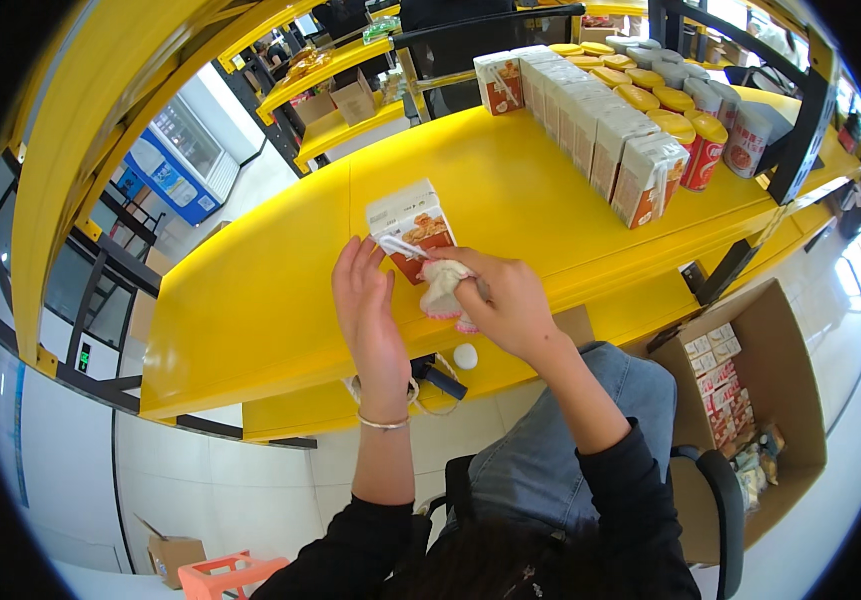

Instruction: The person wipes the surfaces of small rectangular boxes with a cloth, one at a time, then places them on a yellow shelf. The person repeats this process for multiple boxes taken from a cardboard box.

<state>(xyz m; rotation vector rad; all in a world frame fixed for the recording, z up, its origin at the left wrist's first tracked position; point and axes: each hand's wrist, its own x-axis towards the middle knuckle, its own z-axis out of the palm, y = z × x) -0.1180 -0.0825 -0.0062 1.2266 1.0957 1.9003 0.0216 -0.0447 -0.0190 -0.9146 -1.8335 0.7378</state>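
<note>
Single carton sits on the yellow table, near the edge on the person's side. Pictured face is toward the person, probably so both hands reach it easily. A thin white strip crosses that face; could be a straw, can't tell.

Right hand: thumb and fingers pinched on a crumpled pale cloth with pink edging. Cloth hangs bunched at the carton's lower front; the bunching likely keeps a pad between fingers and face. Can't tell if the fingertips also touch the carton.

Left hand: fingers long and loosely straight, no hold on anything that I can see. It's just beside the carton's left side, contact unclear. Reads as a backstop against sliding.

Further right, a line of matching cartons runs away from the person, packed side by side, with cans ranked next to them. Tight rows presumably save room and leave the work area free.

Below right, an open cardboard box with small packs inside.
</note>
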